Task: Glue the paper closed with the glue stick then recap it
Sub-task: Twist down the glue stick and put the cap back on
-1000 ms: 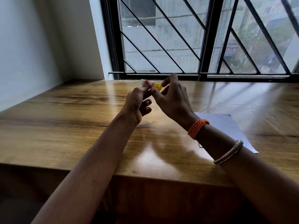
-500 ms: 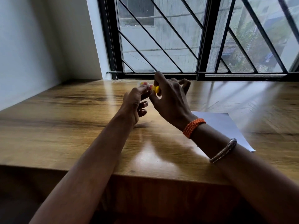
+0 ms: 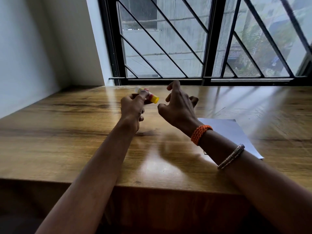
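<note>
Left hand grips glue stick — right hand apart.

view: one head cam only, wide-angle, nothing shared w/ another view
looks: fwd & down from your head, over both forearms
faces: bench, barred window beyond
range: your hands near, mid-frame

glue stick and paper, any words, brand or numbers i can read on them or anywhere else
No text can be read.
Glue stick, held in the left hand: a red patch on the label, too blurred to read.
Paper on the table: blank where visible.
</note>
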A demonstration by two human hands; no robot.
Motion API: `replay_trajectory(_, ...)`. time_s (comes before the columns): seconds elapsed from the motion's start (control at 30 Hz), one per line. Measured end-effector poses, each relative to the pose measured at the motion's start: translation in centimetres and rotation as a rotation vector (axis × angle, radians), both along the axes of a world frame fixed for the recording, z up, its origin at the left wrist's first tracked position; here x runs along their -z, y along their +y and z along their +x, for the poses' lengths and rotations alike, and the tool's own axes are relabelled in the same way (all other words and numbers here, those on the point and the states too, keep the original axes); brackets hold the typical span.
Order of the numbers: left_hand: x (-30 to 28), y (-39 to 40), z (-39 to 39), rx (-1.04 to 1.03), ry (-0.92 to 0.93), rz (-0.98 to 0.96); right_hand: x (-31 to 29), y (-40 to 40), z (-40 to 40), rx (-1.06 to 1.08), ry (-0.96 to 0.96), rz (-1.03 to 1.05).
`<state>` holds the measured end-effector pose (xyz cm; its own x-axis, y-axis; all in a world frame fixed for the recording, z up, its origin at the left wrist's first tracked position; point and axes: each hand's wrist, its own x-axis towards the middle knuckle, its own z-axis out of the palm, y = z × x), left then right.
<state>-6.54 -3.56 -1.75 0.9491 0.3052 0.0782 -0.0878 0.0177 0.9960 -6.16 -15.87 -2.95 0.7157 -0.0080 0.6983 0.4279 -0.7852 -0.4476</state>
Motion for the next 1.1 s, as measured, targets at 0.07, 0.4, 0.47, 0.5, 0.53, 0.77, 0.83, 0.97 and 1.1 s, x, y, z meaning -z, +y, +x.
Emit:
replay_trajectory(0.07,0.1,0.8,0.3,-0.114,-0.108,0.157,0.1,0.2,0.4,-0.004,0.065,0.011)
replay_trajectory(0.4,2.0,7.9,1.3,-0.494,-0.251,1.011,0.8,4.1,3.8,-0.124,0.369,-0.089)
replay_trajectory(0.47,2.3,8.1,1.4,-0.472,-0.218,0.997,1.1,5.3,4.8,-0.126,0.458,-0.109)
replay_trajectory(0.5,2.3,8.1,1.5,-0.462,-0.205,0.996,1.3,5.9,5.3,-0.121,0.490,-0.117)
replay_trajectory(0.53,2.4,8.0,1.6,-0.451,-0.195,0.997,1.5,6.4,5.7,-0.115,0.508,-0.126)
replay_trajectory(0.77,2.6,7.9,2.1,-0.410,-0.199,1.032,2.0,7.8,6.9,-0.086,0.454,-0.025)
replay_trajectory(0.83,2.6,7.9,2.2,-0.402,-0.179,1.041,2.0,7.5,6.8,-0.098,0.454,0.013)
replay_trajectory(0.97,2.7,7.6,2.2,-0.367,-0.156,1.066,1.4,6.4,5.9,-0.193,0.383,0.072)
replay_trajectory(1.1,2.8,7.1,1.9,-0.340,-0.163,1.109,0.3,5.6,4.8,-0.272,0.370,0.219)
